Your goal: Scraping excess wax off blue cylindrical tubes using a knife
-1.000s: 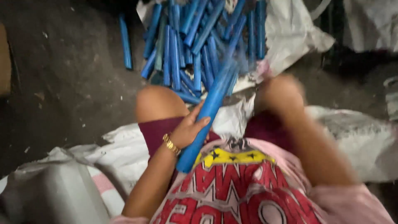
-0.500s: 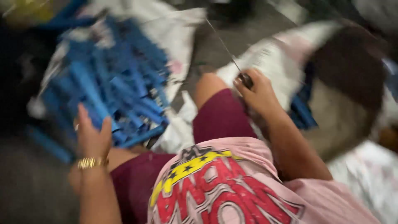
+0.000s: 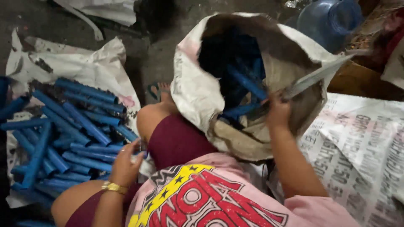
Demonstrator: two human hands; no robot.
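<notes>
One open sack (image 3: pixel 198 90) stands between the knees, holding several blue tubes (image 3: pixel 246 82). The right hand (image 3: pixel 277 111) grips a knife (image 3: pixel 320 73) at its mouth; half a second ago that knife was above the knee. The left hand (image 3: pixel 125 164), fingers loosely curled, touches the floor pile (image 3: pixel 71 130) of some twenty tubes.

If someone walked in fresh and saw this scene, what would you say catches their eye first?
Probably the heap of long blue plastic tubes lying on a white woven sack at the left, next to the left hand with its gold bracelet. Next, the open white woven sack in the middle, blue tubes showing in its dark mouth, where the right hand grips a long thin grey blade at the rim.
</notes>
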